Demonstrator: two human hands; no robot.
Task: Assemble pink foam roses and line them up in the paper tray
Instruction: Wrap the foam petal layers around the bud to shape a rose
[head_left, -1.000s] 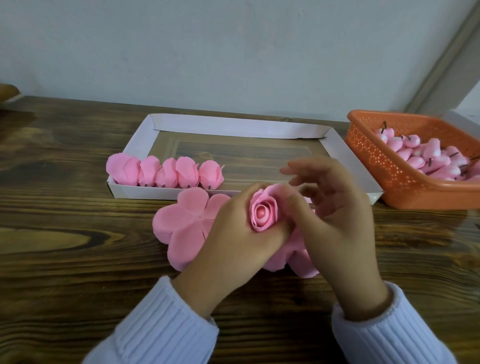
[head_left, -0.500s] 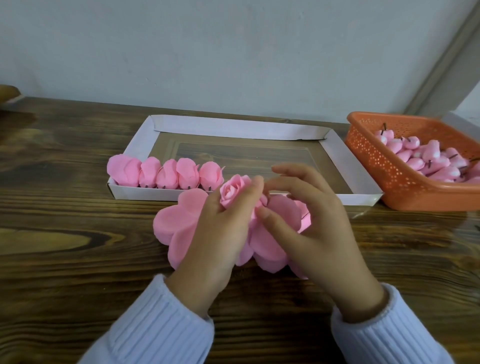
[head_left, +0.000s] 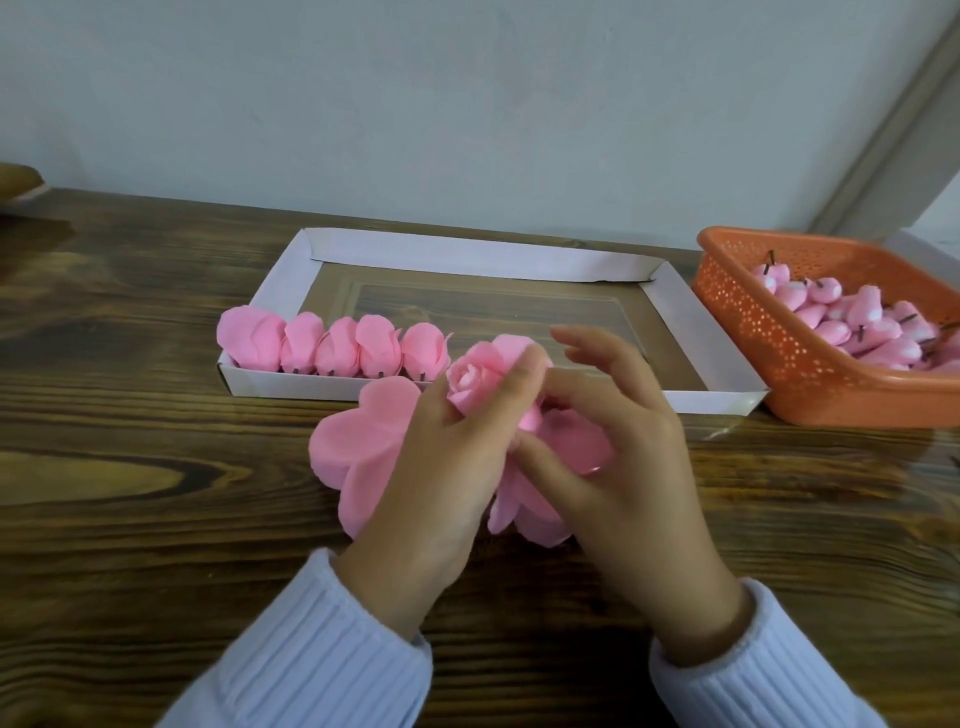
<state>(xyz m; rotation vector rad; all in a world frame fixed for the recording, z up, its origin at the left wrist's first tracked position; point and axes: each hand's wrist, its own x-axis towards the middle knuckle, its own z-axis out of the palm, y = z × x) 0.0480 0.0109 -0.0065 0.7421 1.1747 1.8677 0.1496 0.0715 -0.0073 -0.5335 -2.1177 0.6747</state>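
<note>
My left hand (head_left: 452, 457) grips a pink foam rose (head_left: 475, 382) just in front of the white paper tray (head_left: 467, 254). Its thumb and fingers curl round the bud. My right hand (head_left: 618, 457) pinches an outer petal at the rose's right side, its upper fingers spread above. A stack of flat pink foam petal sheets (head_left: 363, 441) lies on the table under both hands. Several finished roses (head_left: 332, 351) stand in a row along the tray's near left edge.
An orange perforated basket (head_left: 769, 343) holding several pink foam buds (head_left: 857, 327) with dark stems stands at the right, touching the tray's corner. The dark wooden table (head_left: 130, 467) runs back to a pale wall. A brown object (head_left: 18, 179) sits at the far left edge.
The rose has turned from facing me to tilting toward the tray and has moved up and left. My right hand has shifted from the top of the rose to an outer petal at its side.
</note>
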